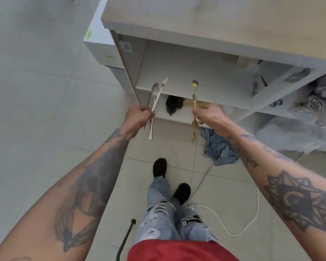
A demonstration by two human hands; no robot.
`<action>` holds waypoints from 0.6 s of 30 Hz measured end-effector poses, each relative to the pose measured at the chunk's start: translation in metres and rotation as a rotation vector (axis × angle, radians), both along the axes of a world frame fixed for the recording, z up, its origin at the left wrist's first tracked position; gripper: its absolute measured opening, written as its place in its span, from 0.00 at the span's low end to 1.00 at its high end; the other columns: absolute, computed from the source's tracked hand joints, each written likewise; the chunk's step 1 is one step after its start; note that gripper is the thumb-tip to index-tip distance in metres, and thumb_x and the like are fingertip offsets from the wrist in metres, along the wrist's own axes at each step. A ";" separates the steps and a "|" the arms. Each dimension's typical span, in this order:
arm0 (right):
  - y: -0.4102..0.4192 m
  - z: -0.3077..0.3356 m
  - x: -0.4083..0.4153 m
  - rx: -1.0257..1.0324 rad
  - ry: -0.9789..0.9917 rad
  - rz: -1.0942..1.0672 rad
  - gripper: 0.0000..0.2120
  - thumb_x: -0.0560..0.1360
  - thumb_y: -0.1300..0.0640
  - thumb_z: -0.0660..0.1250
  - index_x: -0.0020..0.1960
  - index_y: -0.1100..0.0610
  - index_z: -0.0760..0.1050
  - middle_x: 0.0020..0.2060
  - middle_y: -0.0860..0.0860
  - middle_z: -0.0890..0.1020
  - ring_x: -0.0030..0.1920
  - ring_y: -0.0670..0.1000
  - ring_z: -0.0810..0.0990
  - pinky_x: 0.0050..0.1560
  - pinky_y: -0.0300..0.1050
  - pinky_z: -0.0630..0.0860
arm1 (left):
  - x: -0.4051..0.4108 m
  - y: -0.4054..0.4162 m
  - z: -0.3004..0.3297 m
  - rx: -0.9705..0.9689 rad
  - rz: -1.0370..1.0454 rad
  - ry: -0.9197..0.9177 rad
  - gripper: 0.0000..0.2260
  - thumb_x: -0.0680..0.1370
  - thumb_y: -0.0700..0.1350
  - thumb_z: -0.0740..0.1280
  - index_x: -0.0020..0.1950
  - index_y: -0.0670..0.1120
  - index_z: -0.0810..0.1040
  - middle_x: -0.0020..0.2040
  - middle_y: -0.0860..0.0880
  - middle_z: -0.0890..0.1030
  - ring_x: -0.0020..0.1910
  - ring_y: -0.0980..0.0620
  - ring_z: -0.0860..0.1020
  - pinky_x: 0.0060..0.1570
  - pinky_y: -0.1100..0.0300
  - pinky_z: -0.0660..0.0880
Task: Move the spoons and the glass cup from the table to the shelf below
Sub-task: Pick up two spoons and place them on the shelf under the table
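Spoons: silver spoon (153, 95) and white spoon (159, 93) clenched in left hand (137, 117); gold spoon (194, 97) pinched by right hand (209, 114), held above front edge of shelf (196, 80).

Pale floor tiles (36, 91) spread beneath me. At one o'clock stood the grey desk (215, 19), open white shelves (192, 80) under it. A blue cloth (219, 146) lay crumpled at two o'clock, a white cable (239, 223) at four.
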State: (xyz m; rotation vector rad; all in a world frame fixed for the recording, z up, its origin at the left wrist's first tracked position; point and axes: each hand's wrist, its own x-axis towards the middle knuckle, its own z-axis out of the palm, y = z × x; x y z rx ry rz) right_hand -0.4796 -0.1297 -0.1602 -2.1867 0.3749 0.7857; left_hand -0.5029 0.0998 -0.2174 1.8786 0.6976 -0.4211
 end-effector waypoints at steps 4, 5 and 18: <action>0.007 -0.070 0.026 0.041 0.028 -0.040 0.12 0.76 0.51 0.64 0.44 0.60 0.78 0.38 0.55 0.80 0.38 0.52 0.76 0.43 0.46 0.71 | 0.026 0.006 -0.050 -0.059 0.015 0.024 0.05 0.74 0.38 0.71 0.37 0.42 0.81 0.30 0.46 0.77 0.29 0.51 0.75 0.34 0.60 0.73; 0.010 -0.087 0.037 0.047 0.037 -0.058 0.12 0.75 0.51 0.65 0.44 0.60 0.78 0.37 0.55 0.80 0.38 0.51 0.77 0.43 0.46 0.72 | 0.036 0.007 -0.062 -0.067 0.030 0.032 0.04 0.74 0.37 0.70 0.39 0.39 0.82 0.31 0.45 0.77 0.30 0.50 0.75 0.35 0.59 0.73; 0.059 -0.200 0.229 0.011 -0.015 -0.127 0.07 0.74 0.55 0.65 0.39 0.57 0.75 0.34 0.50 0.79 0.28 0.45 0.76 0.24 0.37 0.65 | 0.241 0.015 -0.153 0.082 0.002 0.009 0.08 0.75 0.39 0.73 0.38 0.42 0.77 0.33 0.47 0.79 0.33 0.50 0.78 0.45 0.57 0.81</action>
